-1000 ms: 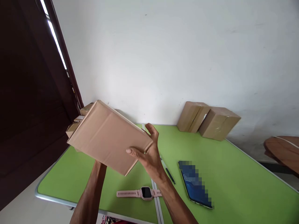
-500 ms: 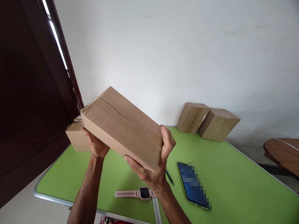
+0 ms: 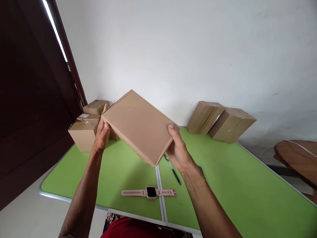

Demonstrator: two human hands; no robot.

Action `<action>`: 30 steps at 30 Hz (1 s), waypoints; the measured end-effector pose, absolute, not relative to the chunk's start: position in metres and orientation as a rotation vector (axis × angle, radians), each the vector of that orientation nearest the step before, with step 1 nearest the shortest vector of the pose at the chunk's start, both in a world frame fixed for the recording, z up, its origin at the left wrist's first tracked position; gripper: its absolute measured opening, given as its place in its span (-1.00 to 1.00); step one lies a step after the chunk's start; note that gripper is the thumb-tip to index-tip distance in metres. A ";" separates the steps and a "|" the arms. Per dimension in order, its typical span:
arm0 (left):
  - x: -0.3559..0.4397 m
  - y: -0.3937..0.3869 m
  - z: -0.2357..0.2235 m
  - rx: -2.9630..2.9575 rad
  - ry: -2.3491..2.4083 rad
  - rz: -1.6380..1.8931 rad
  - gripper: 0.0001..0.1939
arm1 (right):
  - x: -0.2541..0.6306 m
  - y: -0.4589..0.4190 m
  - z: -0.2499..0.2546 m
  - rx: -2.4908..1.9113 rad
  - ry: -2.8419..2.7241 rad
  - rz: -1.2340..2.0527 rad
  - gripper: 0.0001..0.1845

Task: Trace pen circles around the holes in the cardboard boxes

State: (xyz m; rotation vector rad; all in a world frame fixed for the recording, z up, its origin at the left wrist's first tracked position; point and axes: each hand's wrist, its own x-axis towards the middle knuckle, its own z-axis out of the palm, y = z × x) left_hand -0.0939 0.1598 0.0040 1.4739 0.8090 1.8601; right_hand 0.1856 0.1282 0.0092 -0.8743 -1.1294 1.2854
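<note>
I hold a flat brown cardboard box [image 3: 138,125] in the air above the green table [image 3: 119,165], tilted with a plain broad face toward me. My left hand [image 3: 101,135] grips its left end, fingers wrapped round the edge. My right hand [image 3: 177,148] grips its right end, thumb on top. On the table below lie a pink smartwatch [image 3: 150,192] and a dark pen [image 3: 173,170].
Small taped boxes [image 3: 85,130] are stacked at the table's far left corner. Two brown boxes [image 3: 220,124] lean on the white wall at the back right. A dark door [image 3: 29,99] stands at left, a brown round table [image 3: 297,158] at right.
The box has been turned in my hands: the taped seam face shown half a second ago is gone and a plain face shows. My right forearm now covers the phone.
</note>
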 end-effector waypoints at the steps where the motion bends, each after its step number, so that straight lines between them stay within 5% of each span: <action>1: -0.097 0.160 0.006 1.557 0.858 1.843 -0.07 | 0.189 0.133 0.010 -0.897 -1.121 1.314 -0.13; 9: -0.107 0.153 -0.015 1.620 0.982 1.759 -0.27 | 0.206 0.144 0.023 -0.788 -1.304 1.246 -0.01; 13: -0.102 0.149 -0.026 1.539 0.944 1.741 -0.27 | 0.209 0.139 0.035 -0.721 -1.426 1.140 -0.32; 17: -0.095 0.142 -0.028 1.428 0.868 1.712 0.04 | 0.201 0.136 0.047 -0.703 -1.420 1.044 -0.50; 22: -0.086 0.136 -0.043 1.382 0.787 1.473 -0.21 | 0.184 0.134 0.053 -0.675 -1.275 0.886 -0.60; 27: -0.071 0.132 -0.066 1.282 0.647 1.249 0.14 | 0.185 0.134 0.058 -0.743 -1.449 0.918 -0.58; 30: -0.069 0.137 -0.078 1.070 0.517 1.132 0.18 | 0.191 0.143 0.065 -0.776 -1.783 0.990 -0.47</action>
